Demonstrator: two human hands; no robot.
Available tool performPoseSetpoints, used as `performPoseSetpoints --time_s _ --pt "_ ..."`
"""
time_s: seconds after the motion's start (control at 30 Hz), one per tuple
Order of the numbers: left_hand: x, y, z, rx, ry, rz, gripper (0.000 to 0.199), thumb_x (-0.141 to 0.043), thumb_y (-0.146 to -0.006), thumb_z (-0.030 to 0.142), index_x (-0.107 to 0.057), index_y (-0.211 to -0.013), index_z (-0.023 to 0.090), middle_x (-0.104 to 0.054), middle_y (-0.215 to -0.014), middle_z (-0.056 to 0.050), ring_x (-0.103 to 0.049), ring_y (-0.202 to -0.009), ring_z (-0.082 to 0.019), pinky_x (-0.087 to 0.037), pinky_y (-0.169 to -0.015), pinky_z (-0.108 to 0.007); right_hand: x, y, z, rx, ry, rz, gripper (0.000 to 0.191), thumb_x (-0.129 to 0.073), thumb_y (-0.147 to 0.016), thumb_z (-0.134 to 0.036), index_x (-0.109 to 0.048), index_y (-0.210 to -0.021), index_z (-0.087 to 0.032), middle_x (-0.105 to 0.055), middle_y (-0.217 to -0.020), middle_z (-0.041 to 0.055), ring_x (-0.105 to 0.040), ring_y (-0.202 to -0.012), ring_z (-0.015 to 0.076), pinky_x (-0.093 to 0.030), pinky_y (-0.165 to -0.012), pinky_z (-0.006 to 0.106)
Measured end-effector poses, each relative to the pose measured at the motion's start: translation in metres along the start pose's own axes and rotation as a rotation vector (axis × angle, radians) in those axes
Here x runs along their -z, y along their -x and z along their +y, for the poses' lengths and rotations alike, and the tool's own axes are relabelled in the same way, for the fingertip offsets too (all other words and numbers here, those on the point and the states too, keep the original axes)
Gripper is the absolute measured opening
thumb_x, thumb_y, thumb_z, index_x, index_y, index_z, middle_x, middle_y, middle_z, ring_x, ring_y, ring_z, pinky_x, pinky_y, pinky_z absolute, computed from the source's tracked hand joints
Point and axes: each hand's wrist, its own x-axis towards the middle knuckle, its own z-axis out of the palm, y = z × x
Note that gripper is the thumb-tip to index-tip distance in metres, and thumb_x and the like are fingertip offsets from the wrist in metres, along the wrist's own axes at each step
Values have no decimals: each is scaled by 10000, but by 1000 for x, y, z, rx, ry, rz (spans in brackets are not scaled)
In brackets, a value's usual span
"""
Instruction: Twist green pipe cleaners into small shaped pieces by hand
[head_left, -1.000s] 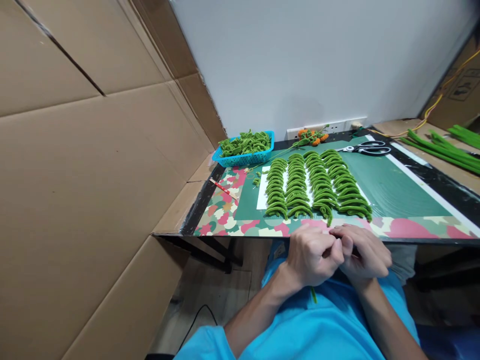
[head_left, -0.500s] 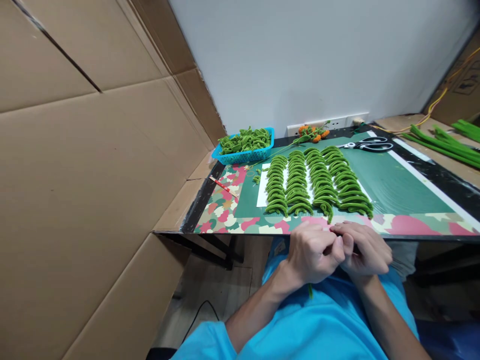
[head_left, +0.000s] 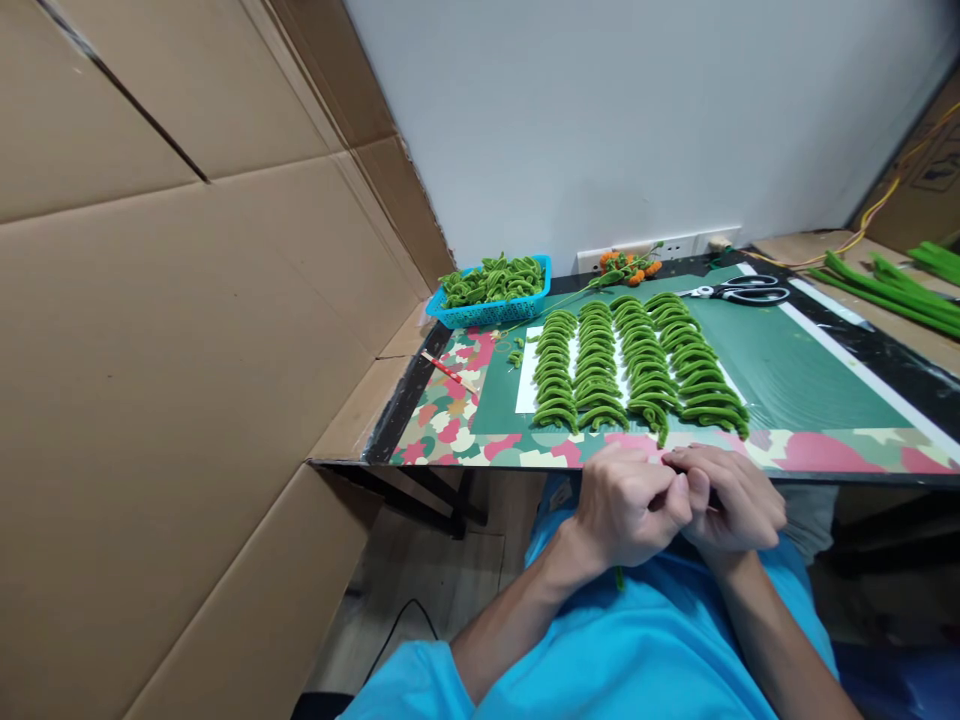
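Note:
My left hand [head_left: 628, 503] is closed in a pinch at the table's front edge, over my lap. A short green fuzzy stem end [head_left: 619, 578] pokes out below it. Touching it at the thumbs, my right hand [head_left: 726, 497] is closed too, its fingers curled; what it grips is hidden. Just beyond both hands, curved green fuzzy pieces [head_left: 639, 372] lie in several columns on white paper [head_left: 526, 390] over a green mat [head_left: 795, 360].
A blue basket [head_left: 487, 313] of green pieces stands at the back left. Orange flowers [head_left: 630, 268], scissors [head_left: 742, 290] and long green stems [head_left: 892, 298] lie toward the back and right. A red-and-white stick [head_left: 448, 372] lies at left. Cardboard [head_left: 187, 350] walls the left side.
The view has shifted very slightly. Both hands keep the same closed pose, thumbs together.

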Motion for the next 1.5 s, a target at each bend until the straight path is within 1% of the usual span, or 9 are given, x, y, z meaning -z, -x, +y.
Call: performPoseSetpoints --time_s 0.17,0.37,0.53,0.77,1.0,1.07,1.2,1.3,1.5 --pt "0 1 0 -3 -24 -16 457 -499 -1024 286 -521 -576 199 -492 -522 24 -402 -523 -117 -287 -620 -333 0 -1 0 1 4 -1 189 -635 -921 -66 -747 -998 -198 -791 -823 10 -767 -743 181 -634 -761 320" --pt "-2 1 -1 -9 -29 -25 489 -484 -1051 310 -543 -578 199 -483 -531 23 -417 -530 -127 -286 -616 -340 0 -1 -1 8 -9 8 196 -642 -907 -43 -752 -993 -180 -793 -827 21 -767 -749 184 -638 -773 324" --pt "0 0 0 -31 -5 21 490 -464 -1052 289 -546 -577 202 -471 -523 28 -402 -524 -130 -274 -603 -346 0 2 -1 -3 -5 1 203 -639 -910 -42 -755 -1001 -182 -799 -844 22 -769 -762 183 -638 -785 326" --pt "-2 2 -1 -42 -28 27 465 -492 -1030 280 -541 -574 200 -482 -528 27 -409 -528 -122 -278 -618 -336 1 1 0 8 -8 0 207 -633 -917 -51 -757 -1010 -187 -799 -849 24 -772 -760 189 -643 -781 331" --pt "-6 2 -2 -110 -69 113 439 -521 -999 259 -515 -563 210 -485 -500 30 -431 -516 -120 -275 -616 -332 2 1 1 24 -9 4 194 -626 -928 -62 -760 -1006 -178 -799 -828 23 -774 -751 193 -642 -764 331" --pt "-8 3 -4 -135 -94 121 439 -523 -1004 263 -521 -568 215 -482 -498 30 -438 -515 -126 -282 -619 -335 2 0 1 27 -4 5 200 -626 -932 -67 -762 -1013 -189 -801 -829 16 -777 -748 192 -642 -762 329" --pt "-12 7 -5 -163 -128 118 454 -509 -1035 287 -513 -585 226 -475 -498 29 -435 -513 -142 -277 -613 -353 3 -2 1 38 7 -4 199 -623 -945 -79 -763 -1029 -193 -798 -822 16 -779 -739 191 -639 -749 323" --pt "-13 9 -7 -174 -135 115 432 -504 -1027 274 -497 -597 231 -474 -502 32 -438 -522 -148 -273 -615 -362 3 -4 1 47 8 -10 187 -614 -952 -80 -757 -1026 -173 -794 -812 29 -772 -728 193 -639 -743 329" --pt "-16 15 -12 -222 -242 9 419 -579 -975 265 -439 -582 234 -446 -492 48 -444 -544 -138 -262 -630 -358 4 -4 1 36 12 -18 176 -601 -978 -116 -752 -1032 -189 -785 -805 23 -771 -731 187 -634 -734 318"
